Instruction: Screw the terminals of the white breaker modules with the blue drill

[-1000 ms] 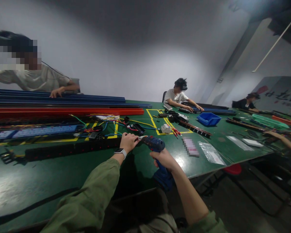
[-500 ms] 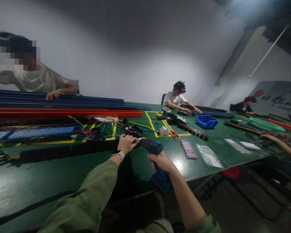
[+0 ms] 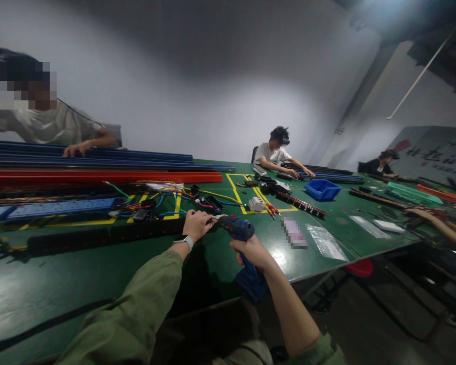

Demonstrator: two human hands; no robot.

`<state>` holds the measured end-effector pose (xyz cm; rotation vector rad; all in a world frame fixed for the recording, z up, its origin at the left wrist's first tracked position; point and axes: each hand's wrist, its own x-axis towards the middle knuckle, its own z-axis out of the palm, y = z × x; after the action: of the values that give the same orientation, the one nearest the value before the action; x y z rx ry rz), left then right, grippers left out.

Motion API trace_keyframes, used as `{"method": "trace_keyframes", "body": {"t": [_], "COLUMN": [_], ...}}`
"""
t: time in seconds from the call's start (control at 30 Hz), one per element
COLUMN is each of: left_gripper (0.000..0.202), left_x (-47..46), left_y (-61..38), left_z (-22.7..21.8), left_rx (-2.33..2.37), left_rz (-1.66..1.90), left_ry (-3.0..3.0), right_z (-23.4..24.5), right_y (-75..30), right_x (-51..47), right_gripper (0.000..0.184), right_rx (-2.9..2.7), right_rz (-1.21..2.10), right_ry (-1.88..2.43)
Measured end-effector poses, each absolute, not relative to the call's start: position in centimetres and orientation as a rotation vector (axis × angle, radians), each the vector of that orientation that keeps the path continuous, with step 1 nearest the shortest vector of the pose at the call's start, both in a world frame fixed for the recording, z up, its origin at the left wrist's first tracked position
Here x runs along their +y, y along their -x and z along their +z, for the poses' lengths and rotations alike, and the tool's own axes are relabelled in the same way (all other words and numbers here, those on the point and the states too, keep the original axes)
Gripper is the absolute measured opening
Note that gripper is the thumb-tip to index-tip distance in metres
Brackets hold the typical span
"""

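Note:
My right hand is wrapped round the handle of a blue cordless drill, which points left. Its tip meets the fingers of my left hand, at the right end of a long black strip lying on the green table. My left fingers are closed at that end, and a small pale piece shows between them and the drill. Exactly what they grip is hidden. Just beyond my left hand lie a black part and loose coloured wires.
A red rail and several blue rails lie at the back left. Right of the drill are a phone, a plastic bag, a white connector block and a blue bin. Co-workers sit across the table.
The view has shifted very slightly. Both my hands and the drill keep the same position at the strip's end. The co-worker at the left has moved a little to the left.

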<state>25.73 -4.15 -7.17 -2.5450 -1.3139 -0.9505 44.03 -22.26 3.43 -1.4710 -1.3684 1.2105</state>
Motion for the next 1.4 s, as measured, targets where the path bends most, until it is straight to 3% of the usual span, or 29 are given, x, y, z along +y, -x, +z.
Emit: {"method": "trace_keyframes", "body": {"t": [1.4], "left_gripper": [0.033], "left_x": [-4.14], "left_y": [-25.68], "left_z": [-7.25], "left_rx": [-1.292], "left_rz": [-0.979], "left_ry": [2.546], "right_z": [3.22], "right_y": [-44.19], "right_x": [-22.14], "right_gripper": [0.022], "right_rx": [-1.343], "right_rz": [1.219], "right_ry": [1.48]}}
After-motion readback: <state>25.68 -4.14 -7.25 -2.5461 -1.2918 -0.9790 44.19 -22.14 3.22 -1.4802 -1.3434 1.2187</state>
